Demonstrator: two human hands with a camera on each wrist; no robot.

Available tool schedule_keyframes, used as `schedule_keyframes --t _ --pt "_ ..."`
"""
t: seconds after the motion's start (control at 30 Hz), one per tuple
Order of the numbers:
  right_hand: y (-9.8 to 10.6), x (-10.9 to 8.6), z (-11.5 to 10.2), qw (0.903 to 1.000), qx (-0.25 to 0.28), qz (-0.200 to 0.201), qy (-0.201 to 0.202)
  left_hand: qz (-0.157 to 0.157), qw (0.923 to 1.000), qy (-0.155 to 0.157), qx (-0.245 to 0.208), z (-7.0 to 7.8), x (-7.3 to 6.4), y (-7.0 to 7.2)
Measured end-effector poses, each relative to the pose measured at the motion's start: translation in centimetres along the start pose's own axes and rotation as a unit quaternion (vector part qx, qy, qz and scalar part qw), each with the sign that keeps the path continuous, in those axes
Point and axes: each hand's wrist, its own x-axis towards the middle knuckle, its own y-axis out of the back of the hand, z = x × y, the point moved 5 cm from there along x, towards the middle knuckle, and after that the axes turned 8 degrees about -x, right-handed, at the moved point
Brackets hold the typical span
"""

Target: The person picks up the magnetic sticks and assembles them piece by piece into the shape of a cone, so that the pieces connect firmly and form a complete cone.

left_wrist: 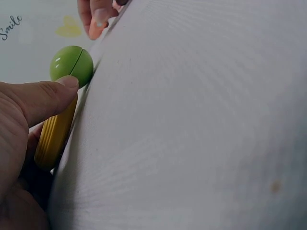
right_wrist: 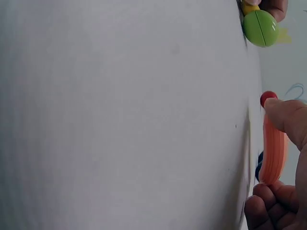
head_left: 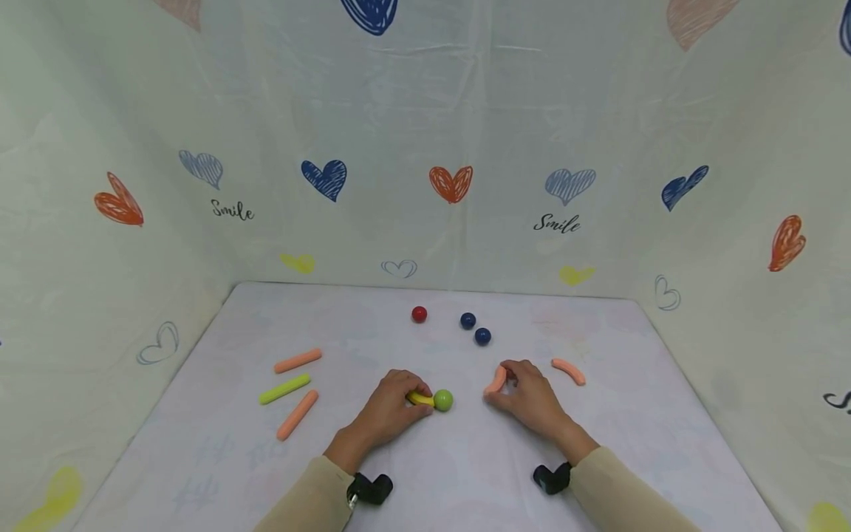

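Note:
My left hand (head_left: 394, 403) pinches a short yellow ridged stick (head_left: 420, 399) between thumb and fingers, low over the white table. At the stick's right end sits a green ball (head_left: 443, 400); in the left wrist view the thumb tip overlaps the lower edge of this green ball (left_wrist: 67, 62). To the right, my right hand (head_left: 530, 397) grips a curved orange stick (head_left: 496, 380) by its two ends. The right wrist view shows the ridged side of that orange stick (right_wrist: 274, 148), thumb at one end and fingertips at the other. A gap separates it from the green ball.
Two straight orange sticks (head_left: 298, 360) and a lime stick (head_left: 284, 389) lie at the left. Another curved orange stick (head_left: 568, 372) lies right of my right hand. Farther back are a red ball (head_left: 419, 315) and two dark blue balls (head_left: 468, 321). A heart-printed cloth (head_left: 505, 244) hangs behind the table.

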Motion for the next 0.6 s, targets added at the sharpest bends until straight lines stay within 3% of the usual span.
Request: schedule_keyframes --t 0.23,0.6 --pt "-1.1 0.0 -2.4 0.9973 0.060 -0.040 0.012 0.002 1.0000 -0.003 0.001 0.0 0.1 -0.1" --pt "-1.8 0.0 -4.2 0.9940 0.084 -0.045 0.054 0.005 0.9996 -0.026 0.011 0.2 0.0 0.0"
